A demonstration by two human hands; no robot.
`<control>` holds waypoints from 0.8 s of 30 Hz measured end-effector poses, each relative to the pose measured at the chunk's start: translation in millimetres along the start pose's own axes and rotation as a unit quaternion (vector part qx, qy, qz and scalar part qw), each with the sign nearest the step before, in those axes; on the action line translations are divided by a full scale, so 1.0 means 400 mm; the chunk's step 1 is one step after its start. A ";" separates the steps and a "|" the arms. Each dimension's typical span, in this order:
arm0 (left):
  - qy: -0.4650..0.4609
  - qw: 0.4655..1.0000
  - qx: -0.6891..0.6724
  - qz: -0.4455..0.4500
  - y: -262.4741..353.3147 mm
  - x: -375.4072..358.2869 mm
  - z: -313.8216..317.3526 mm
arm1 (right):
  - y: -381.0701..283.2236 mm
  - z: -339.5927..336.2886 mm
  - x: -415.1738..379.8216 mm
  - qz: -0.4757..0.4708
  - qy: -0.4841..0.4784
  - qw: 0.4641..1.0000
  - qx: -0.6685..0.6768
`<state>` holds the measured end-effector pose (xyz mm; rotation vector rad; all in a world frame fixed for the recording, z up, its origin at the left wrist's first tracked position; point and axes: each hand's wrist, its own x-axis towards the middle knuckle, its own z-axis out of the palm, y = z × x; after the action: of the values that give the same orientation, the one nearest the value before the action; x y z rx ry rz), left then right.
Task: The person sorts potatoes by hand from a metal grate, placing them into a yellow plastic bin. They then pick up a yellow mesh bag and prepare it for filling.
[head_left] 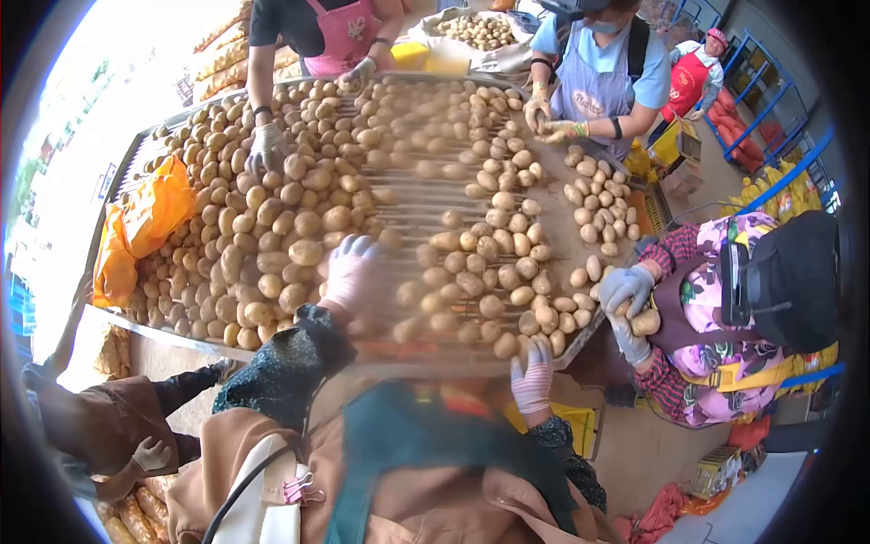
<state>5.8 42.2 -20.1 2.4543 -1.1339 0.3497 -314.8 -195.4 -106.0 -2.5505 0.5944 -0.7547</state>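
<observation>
Many brown potatoes (272, 227) cover a slatted sorting table (421, 195), piled most thickly on its left half. My left hand (352, 272), in a pale glove, reaches over the slats at the right side of the big pile, with its fingers spread and touching or just above the potatoes. At the table's near edge is my right hand (532, 376), in a striped glove. Its fingers are apart and point up beside the nearest potatoes, with nothing seen in them. Part of the middle of the table is blurred.
An orange bag (149, 213) lies on the table's left end. Gloved co-workers stand at the far side; another at the right holds potatoes (645, 321). One more person (118, 417) is at the lower left. A yellow crate (580, 426) sits below the near edge.
</observation>
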 end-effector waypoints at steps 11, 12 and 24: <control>-0.132 0.953 0.261 -0.076 -0.359 0.179 0.207 | -0.035 0.096 0.042 0.070 -0.105 0.981 -0.150; -0.124 0.952 0.274 -0.053 -0.364 0.187 0.218 | -0.011 0.120 0.029 0.053 -0.073 0.985 -0.147; -0.062 0.629 -0.725 -0.274 -0.346 0.038 0.052 | -0.243 0.163 0.250 -0.086 -0.106 0.990 0.027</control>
<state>123.1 103.1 -68.7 1.1333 -0.2555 -0.7073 -173.2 -148.5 -67.2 -2.6115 0.2844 -0.5355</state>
